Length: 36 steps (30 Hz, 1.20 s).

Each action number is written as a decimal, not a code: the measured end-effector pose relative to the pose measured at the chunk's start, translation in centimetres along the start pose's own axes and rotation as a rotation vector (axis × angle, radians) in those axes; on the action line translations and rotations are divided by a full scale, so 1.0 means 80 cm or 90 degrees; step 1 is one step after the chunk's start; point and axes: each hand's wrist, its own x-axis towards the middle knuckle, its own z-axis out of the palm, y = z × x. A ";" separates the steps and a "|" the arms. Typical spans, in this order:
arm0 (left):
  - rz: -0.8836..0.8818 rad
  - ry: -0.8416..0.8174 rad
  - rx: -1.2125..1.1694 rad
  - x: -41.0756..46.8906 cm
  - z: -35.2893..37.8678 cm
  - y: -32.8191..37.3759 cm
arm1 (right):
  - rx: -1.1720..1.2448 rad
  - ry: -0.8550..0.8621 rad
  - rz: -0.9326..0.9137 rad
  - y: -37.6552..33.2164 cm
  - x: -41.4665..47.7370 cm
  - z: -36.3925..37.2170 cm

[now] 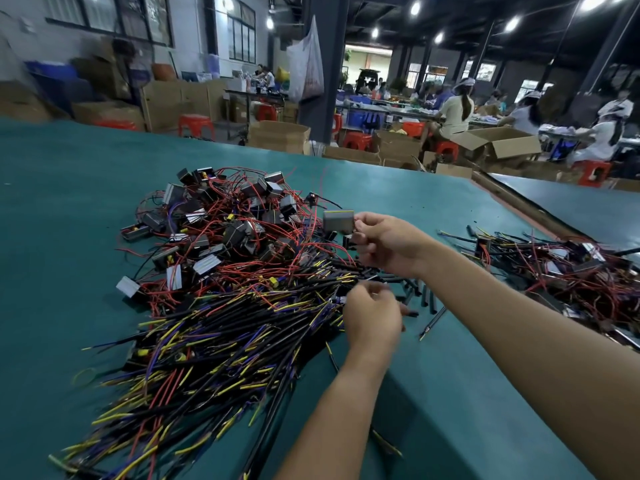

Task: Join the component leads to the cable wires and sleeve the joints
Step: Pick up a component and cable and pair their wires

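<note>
- The green table fills the near view, and the task's things lie in piles across it.
- At 10 o'clock from the hands sits a heap of components, grey and black blocks tangled in red leads.
- At 8 o'clock from the hands the cables lie fanned out. They are black, with bare yellow, purple and red wire ends.
- The left hand hovers at the right edge of the cables with its fingers curled in. It is blurred, so I cannot tell what it has hold of, if anything.
- The right hand, at 12 o'clock from the left, pinches one grey component by its right edge between thumb and fingertips. It holds the part up over the heap.
- Short black sleeves lie on the cloth between the two wrists, at 3 o'clock from the left hand.
- A second heap of blocks and red leads lies at 3 o'clock from the right hand.
- Workers sit at benches at 1 o'clock, far behind the table.
</note>
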 end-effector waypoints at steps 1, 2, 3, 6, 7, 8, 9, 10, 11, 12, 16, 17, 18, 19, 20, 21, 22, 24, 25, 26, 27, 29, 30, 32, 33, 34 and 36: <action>0.013 0.024 -0.014 0.001 -0.001 0.002 | 0.017 -0.010 0.002 0.002 -0.004 -0.007; 0.026 0.054 -0.049 0.003 -0.004 0.005 | 0.018 -0.016 0.002 0.004 -0.008 -0.014; 0.041 0.081 -0.089 0.007 -0.007 0.006 | 0.006 -0.018 0.002 0.007 -0.011 -0.021; 0.056 0.130 -0.195 0.013 -0.017 0.012 | -0.042 -0.031 0.015 0.015 -0.022 -0.038; 0.057 0.134 -0.219 0.013 -0.019 0.013 | -0.053 -0.036 0.021 0.016 -0.025 -0.042; 0.058 0.135 -0.234 0.013 -0.020 0.014 | -0.057 -0.042 0.028 0.016 -0.028 -0.045; 0.062 0.135 -0.245 0.012 -0.021 0.015 | -0.055 -0.050 0.036 0.016 -0.031 -0.048; 0.068 0.134 -0.252 0.012 -0.022 0.016 | -0.058 -0.060 0.043 0.016 -0.035 -0.050; 0.071 0.137 -0.250 0.013 -0.022 0.017 | -0.069 -0.072 0.050 0.016 -0.038 -0.052; 0.073 0.142 -0.242 0.013 -0.021 0.018 | -0.087 -0.087 0.056 0.016 -0.041 -0.053; 0.085 0.171 -0.210 0.012 -0.018 0.016 | -0.156 -0.154 0.083 0.009 -0.047 -0.054; 0.082 0.178 -0.211 0.012 -0.018 0.016 | -0.166 -0.165 0.087 0.006 -0.046 -0.054; 0.073 0.173 -0.223 0.013 -0.018 0.016 | -0.174 -0.174 0.092 0.002 -0.047 -0.054; 0.064 0.163 -0.241 0.013 -0.018 0.017 | -0.175 -0.181 0.097 -0.002 -0.047 -0.054; 0.055 0.147 -0.257 0.013 -0.018 0.018 | -0.165 -0.182 0.108 -0.004 -0.047 -0.054; 0.046 0.133 -0.266 0.012 -0.018 0.019 | -0.147 -0.174 0.120 -0.006 -0.047 -0.053; 0.040 0.121 -0.264 0.012 -0.018 0.020 | -0.135 -0.153 0.128 -0.006 -0.046 -0.052; 0.030 0.110 -0.255 0.011 -0.019 0.021 | -0.160 -0.091 0.108 -0.004 -0.045 -0.049; 0.023 0.108 -0.257 0.010 -0.020 0.022 | -0.170 -0.065 0.092 -0.002 -0.044 -0.048; 0.015 0.107 -0.262 0.009 -0.021 0.022 | -0.163 -0.043 0.078 0.000 -0.043 -0.048; 0.004 0.106 -0.268 0.008 -0.022 0.023 | -0.144 -0.019 0.064 0.001 -0.042 -0.049; -0.019 0.102 -0.283 0.006 -0.023 0.025 | -0.108 0.044 0.035 0.000 -0.041 -0.051; -0.027 0.098 -0.289 0.006 -0.024 0.025 | -0.101 0.075 0.026 -0.001 -0.040 -0.051; -0.052 0.090 -0.292 0.005 -0.024 0.025 | -0.102 0.110 0.020 -0.002 -0.036 -0.048; -0.070 0.085 -0.293 0.005 -0.024 0.025 | -0.117 0.114 0.023 -0.003 -0.033 -0.045; -0.087 0.083 -0.299 0.006 -0.025 0.025 | -0.147 0.112 0.035 -0.004 -0.030 -0.041; -0.109 0.081 -0.307 0.007 -0.028 0.024 | -0.238 0.098 0.063 -0.006 -0.023 -0.028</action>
